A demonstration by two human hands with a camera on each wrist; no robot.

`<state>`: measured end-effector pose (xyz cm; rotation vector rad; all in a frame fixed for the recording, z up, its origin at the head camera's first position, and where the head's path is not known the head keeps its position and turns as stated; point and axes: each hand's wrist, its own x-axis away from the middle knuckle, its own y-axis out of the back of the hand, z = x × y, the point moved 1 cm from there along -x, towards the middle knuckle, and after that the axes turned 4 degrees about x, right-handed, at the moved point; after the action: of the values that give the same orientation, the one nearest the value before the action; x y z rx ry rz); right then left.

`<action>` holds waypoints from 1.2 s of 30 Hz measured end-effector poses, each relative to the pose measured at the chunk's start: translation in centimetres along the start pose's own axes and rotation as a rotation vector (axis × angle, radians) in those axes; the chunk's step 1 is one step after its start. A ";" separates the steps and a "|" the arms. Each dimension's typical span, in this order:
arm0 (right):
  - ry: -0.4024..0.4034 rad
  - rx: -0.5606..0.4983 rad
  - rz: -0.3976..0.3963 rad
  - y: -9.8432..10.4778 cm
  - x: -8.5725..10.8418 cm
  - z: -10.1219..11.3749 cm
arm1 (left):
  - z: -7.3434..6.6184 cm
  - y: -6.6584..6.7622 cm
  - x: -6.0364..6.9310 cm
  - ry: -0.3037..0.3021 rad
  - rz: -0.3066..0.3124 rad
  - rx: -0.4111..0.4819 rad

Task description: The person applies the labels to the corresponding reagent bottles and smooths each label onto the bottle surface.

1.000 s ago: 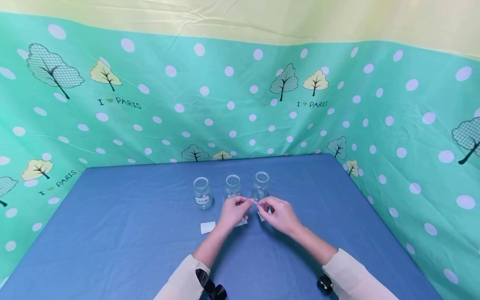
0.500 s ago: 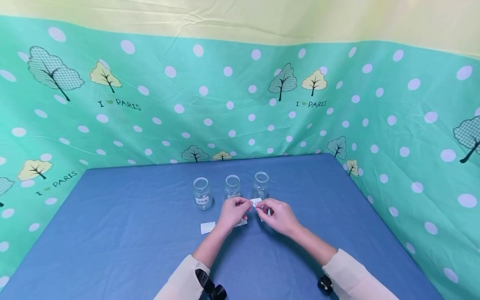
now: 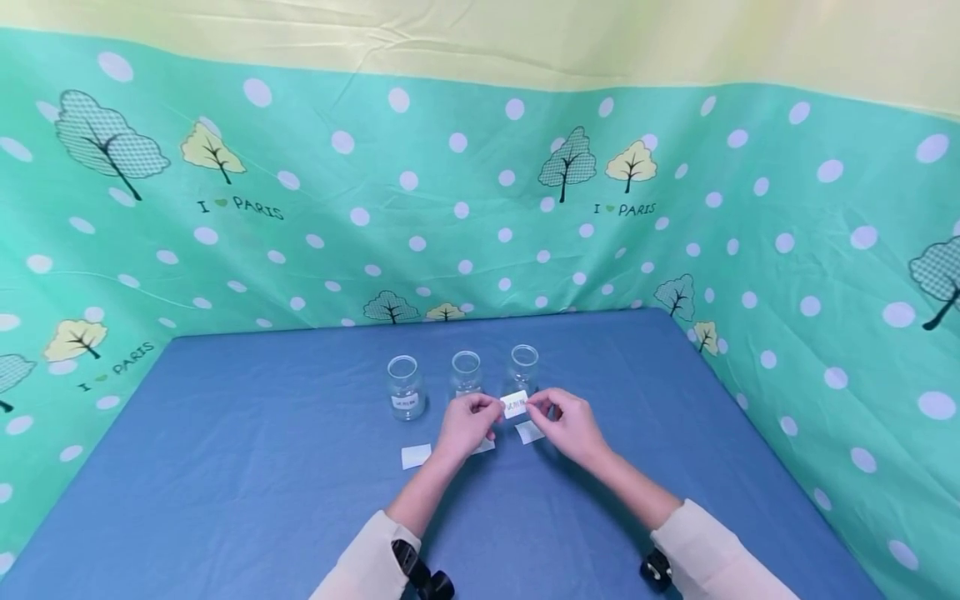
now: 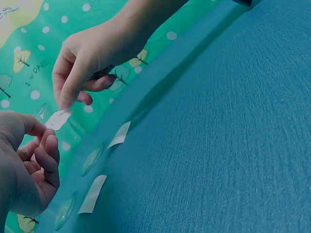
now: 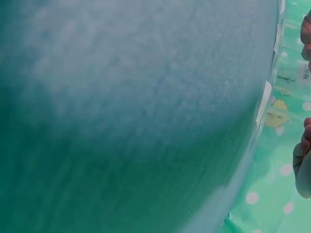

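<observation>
My left hand (image 3: 467,423) and right hand (image 3: 570,425) pinch opposite edges of a small white label (image 3: 514,404) with dark writing. It is held upright just in front of the right glass jar (image 3: 523,360). The left wrist view also has the label (image 4: 58,120) between the left hand (image 4: 29,167) and the right hand (image 4: 97,56). Two more open-topped jars stand to the left: a middle one (image 3: 466,368), partly behind my left hand, and a left one (image 3: 405,385) with a written label on its front. In the right wrist view, only parts of the hands show at the right edge.
White paper pieces lie on the blue-covered table (image 3: 262,475): a left piece (image 3: 416,456), a middle piece (image 3: 484,447) partly hidden by my left hand, and a right piece (image 3: 529,432). A green dotted curtain (image 3: 315,208) hangs behind and to the right of the table.
The label has turned from nearly edge-on to showing its written face. My right hand has shifted slightly right and up; the left hand has hardly moved. The jars stay put.
</observation>
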<state>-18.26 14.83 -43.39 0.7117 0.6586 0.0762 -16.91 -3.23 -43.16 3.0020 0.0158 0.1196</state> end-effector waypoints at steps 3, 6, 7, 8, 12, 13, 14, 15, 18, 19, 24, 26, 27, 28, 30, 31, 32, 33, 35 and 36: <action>-0.129 -0.038 0.001 0.0 -0.2 -0.2 | -0.1 0.0 0.1 -0.005 0.006 -0.009; -0.236 -0.072 0.022 0.1 -0.4 -0.2 | -0.2 0.0 0.2 -0.001 0.003 -0.018; -0.265 -0.082 0.030 0.1 -0.5 -0.2 | -0.3 0.0 0.2 -0.002 0.003 -0.022; -0.289 -0.093 0.038 0.1 -0.6 -0.2 | -0.3 0.0 0.2 -0.004 0.002 -0.027; -0.369 -0.161 0.078 0.2 -0.7 -0.2 | -0.4 -0.1 0.2 -0.020 0.010 -0.041; -0.389 -0.187 0.088 0.2 -0.7 -0.2 | -0.4 -0.1 0.2 -0.024 0.014 -0.043; -0.411 -0.217 0.097 0.2 -0.7 -0.2 | -0.4 -0.2 0.2 -0.028 0.017 -0.044; -0.431 -0.246 0.105 0.2 -0.8 -0.3 | -0.5 -0.2 0.2 -0.032 0.020 -0.043; -0.484 -0.306 0.122 0.1 -0.8 -0.5 | -0.5 -0.3 0.2 -0.052 0.022 -0.045; -0.493 -0.311 0.122 0.1 -0.9 -0.5 | -0.5 -0.3 0.1 -0.061 0.020 -0.048; -0.509 -0.316 0.117 0.3 -0.9 -0.6 | -0.5 -0.6 0.0 -0.088 0.011 -0.067; -0.504 -0.320 0.112 0.4 -1.0 -0.6 | -0.5 -0.8 0.0 -0.101 0.006 -0.085; -0.502 -0.322 0.110 0.4 -1.0 -0.7 | -0.5 -0.9 0.0 -0.112 0.005 -0.098; -0.500 -0.325 0.107 0.4 -1.0 -0.8 | -0.5 -1.1 0.0 -0.127 -0.002 -0.117; -0.499 -0.332 0.101 0.4 -1.0 -1.0 | -0.6 -1.3 -0.2 -0.155 -0.017 -0.149; -0.500 -0.335 0.098 0.5 -1.0 -1.1 | -0.6 -1.4 -0.2 -0.168 -0.026 -0.163; -0.501 -0.338 0.096 0.5 -1.1 -1.2 | -0.5 -1.5 -0.3 -0.178 -0.036 -0.176; -0.503 -0.339 0.096 0.5 -1.1 -1.2 | -0.5 -1.7 -0.5 -0.185 -0.046 -0.186; -0.504 -0.337 0.097 0.6 -1.3 -1.4 | -0.4 -1.8 -0.7 -0.191 -0.066 -0.192; -0.503 -0.335 0.099 0.6 -1.3 -1.4 | -0.4 -1.9 -0.8 -0.193 -0.073 -0.189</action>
<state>-20.06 15.77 -43.11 0.4128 0.1216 0.0922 -17.78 -1.34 -43.11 2.8063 0.0890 -0.1670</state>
